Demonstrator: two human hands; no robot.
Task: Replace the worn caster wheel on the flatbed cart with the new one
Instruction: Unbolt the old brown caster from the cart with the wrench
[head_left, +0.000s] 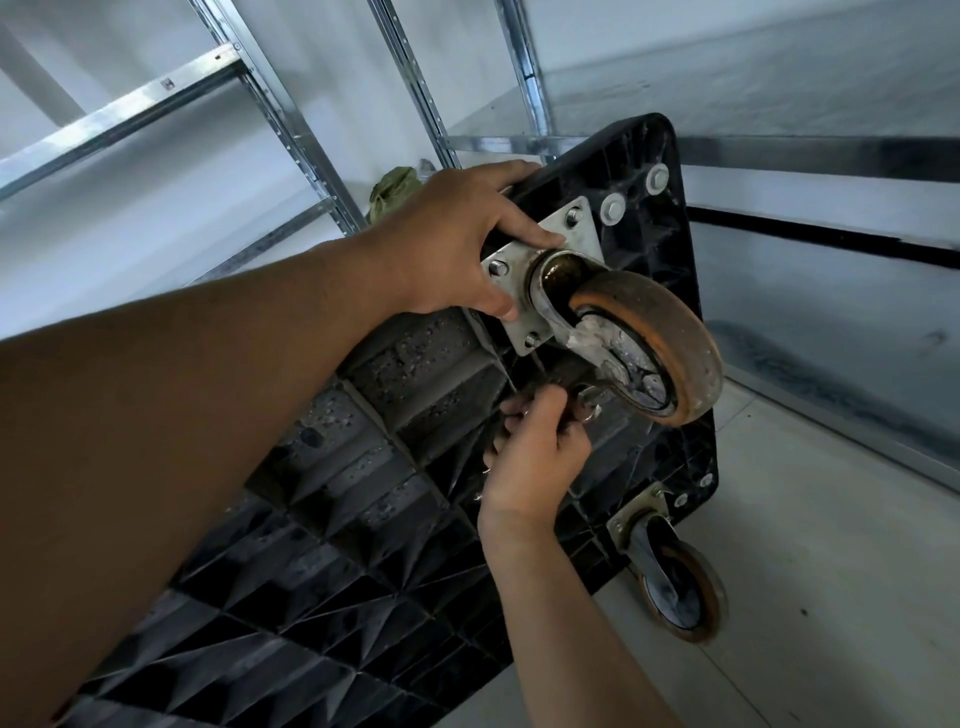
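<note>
The black ribbed flatbed cart (395, 467) stands on its side with its underside facing me. A worn caster wheel (660, 343) with an orange, dirty tread hangs from a grey mounting plate (540, 260) with bolt ends at its corners. My left hand (457, 239) grips the cart's upper edge, with thumb and a finger pressed on the plate. Below the plate, my right hand (535, 452) is closed on small metal hardware (589, 408), likely nuts or washers; most of it is hidden by the fingers. A second caster (675, 587) sits at the cart's lower corner.
Galvanised metal shelving (291, 119) stands behind the cart on the left and back. A green crumpled cloth (395, 189) lies on a shelf behind my left hand. Light tiled floor (810, 597) spreads to the right, bounded by a grey wall with a dark baseboard (831, 239).
</note>
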